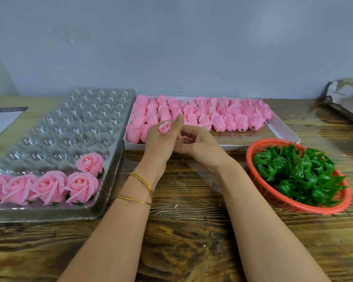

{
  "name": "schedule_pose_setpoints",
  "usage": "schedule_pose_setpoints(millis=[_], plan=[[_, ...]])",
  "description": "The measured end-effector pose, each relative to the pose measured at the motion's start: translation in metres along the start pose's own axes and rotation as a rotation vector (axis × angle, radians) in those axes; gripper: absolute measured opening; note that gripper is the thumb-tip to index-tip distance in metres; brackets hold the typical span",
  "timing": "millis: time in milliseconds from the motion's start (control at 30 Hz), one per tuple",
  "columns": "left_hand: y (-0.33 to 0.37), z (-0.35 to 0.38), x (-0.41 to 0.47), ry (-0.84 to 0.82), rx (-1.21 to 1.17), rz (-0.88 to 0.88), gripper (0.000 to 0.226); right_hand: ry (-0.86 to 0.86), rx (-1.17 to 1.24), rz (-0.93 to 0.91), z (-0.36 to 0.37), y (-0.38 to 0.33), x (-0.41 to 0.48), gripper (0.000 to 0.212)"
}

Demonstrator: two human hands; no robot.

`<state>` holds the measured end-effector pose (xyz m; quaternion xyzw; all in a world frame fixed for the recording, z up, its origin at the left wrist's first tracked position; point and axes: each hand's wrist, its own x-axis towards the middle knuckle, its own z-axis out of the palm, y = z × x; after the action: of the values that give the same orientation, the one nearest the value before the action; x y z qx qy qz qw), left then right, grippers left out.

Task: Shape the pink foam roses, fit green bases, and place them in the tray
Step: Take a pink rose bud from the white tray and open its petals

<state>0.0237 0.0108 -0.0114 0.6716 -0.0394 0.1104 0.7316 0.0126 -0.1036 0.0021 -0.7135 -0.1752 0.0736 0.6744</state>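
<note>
Shaping is judged under way: a rose bud (165, 127) is gripped upright in the curled left hand (161, 142), petals exposed for working. The right hand (201, 148) is curled beside it; its hold cannot be told. Green bases (293, 174) are kept right of it, the tray (69, 127) left, within reach.

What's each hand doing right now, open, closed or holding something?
Left hand: holding a pink rosebud, fingers curled round it.
Right hand: fingers curled beside the left hand; cannot tell if it holds anything.
</note>
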Motion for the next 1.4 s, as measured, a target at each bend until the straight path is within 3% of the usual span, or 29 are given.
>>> schedule_pose_setpoints(millis=[300,500,800,1000,1300,1400], plan=[[0.0007,0.0032,0.0001,0.036,-0.015,-0.073,0.046,0.122,-0.119,-0.034,0.0075,0.0046,0.0059,0.030],[0.0000,0.0009,-0.0007,0.006,-0.010,-0.028,0.029,0.121,-0.095,-0.009,0.0049,0.0061,0.0064,0.035],[0.0016,-0.0012,-0.0007,-0.026,-0.014,-0.004,0.042,0.018,-0.039,-0.005,0.0037,0.0016,0.0009,0.030],[-0.0023,0.0003,0.0013,0.022,0.027,-0.008,0.049,0.045,-0.073,-0.020,0.0035,0.0016,0.0026,0.033],[0.0008,0.0042,0.0003,0.062,0.000,-0.061,0.049,0.132,-0.145,-0.045,0.0056,0.0068,0.0077,0.027],[-0.0009,0.0030,0.0000,0.034,-0.002,-0.049,0.035,0.134,-0.122,-0.017,0.0049,0.0068,0.0078,0.031]])
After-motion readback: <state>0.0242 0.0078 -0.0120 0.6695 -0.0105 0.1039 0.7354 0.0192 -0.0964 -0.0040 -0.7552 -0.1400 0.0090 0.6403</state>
